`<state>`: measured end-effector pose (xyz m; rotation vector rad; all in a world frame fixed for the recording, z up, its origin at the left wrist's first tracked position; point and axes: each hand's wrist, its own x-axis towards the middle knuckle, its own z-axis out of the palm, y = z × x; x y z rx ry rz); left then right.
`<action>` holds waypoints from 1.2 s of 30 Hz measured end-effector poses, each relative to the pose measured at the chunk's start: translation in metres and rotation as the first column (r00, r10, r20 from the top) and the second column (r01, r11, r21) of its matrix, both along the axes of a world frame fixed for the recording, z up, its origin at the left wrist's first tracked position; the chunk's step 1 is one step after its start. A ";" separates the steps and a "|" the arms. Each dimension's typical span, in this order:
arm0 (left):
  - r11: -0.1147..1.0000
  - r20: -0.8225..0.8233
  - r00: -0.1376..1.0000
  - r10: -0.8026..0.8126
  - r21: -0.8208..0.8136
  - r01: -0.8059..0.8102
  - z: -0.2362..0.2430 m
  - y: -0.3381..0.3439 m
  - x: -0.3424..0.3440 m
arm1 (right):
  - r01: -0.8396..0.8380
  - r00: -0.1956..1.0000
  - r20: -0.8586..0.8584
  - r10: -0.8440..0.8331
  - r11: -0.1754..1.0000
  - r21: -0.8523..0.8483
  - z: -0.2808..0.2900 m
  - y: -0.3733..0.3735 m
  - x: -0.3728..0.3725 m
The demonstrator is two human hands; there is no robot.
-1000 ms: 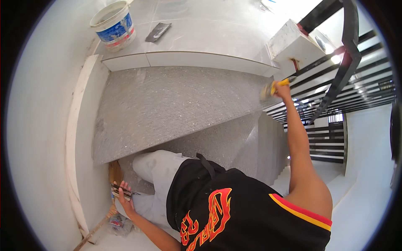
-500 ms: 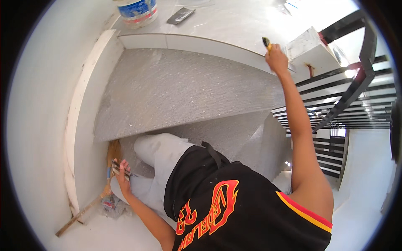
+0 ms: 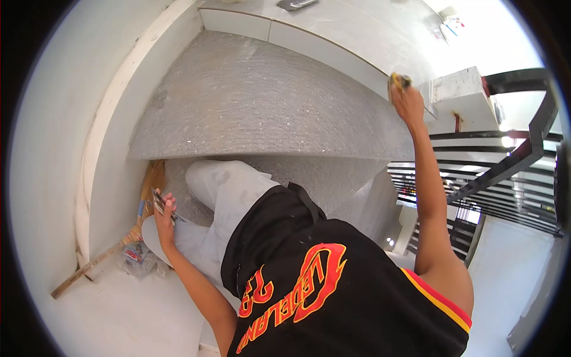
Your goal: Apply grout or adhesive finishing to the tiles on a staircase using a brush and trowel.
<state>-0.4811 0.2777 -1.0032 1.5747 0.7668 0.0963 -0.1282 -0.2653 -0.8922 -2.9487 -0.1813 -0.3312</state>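
Note:
My right hand (image 3: 409, 102) is closed on a yellow-and-black tool (image 3: 399, 83) whose exact kind is blurred. It is held over the white tiled riser (image 3: 327, 46) at the far right end of the grey stair tread (image 3: 238, 101). My left hand (image 3: 165, 220) rests by my knee, its fingers bent around a thin dark flat tool (image 3: 158, 202), partly hidden by the fingers. Just beside that hand a straw broom (image 3: 153, 181) leans below the tread's edge.
Black metal railing (image 3: 535, 134) and a white post (image 3: 457, 86) stand at right. A white wall (image 3: 113, 160) borders the left. A clear plastic bag (image 3: 140, 262) lies near the broom's handle. On the upper floor sits a dark grey flat piece (image 3: 297, 4).
The view has shifted, and the bucket at the upper left has left the picture. My right hand has turned its tool along the riser. My left hand keeps its tool by the knee.

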 end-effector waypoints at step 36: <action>0.996 0.148 0.985 0.090 -0.006 -0.090 0.001 -0.005 -0.012 | 0.099 0.986 -0.125 0.108 0.225 0.969 -0.077 0.208 0.014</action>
